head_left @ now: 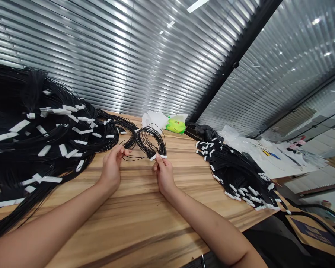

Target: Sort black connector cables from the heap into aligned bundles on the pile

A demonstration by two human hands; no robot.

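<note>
A bundle of thin black wires [149, 140] curves in a loop above the wooden table, with white strips at its near end. My right hand [164, 173] pinches this end, thumb over the white strip [161, 156]. To its left, my left hand [112, 166] has its thumb and fingertips pressed together at a few thin wires that run toward the loop; the exact grip is too small to make out. Beyond my left hand lies a large heap of black wires [100, 139] with many white strips on them.
More black wires with white ends [237, 175] lie in a pile on the right of the wooden table [139, 216]. A green packet [175, 125] sits at the back near the blinds. Blue-and-yellow pliers [269, 153] rest on a white table further right, near a paper bag [314, 232].
</note>
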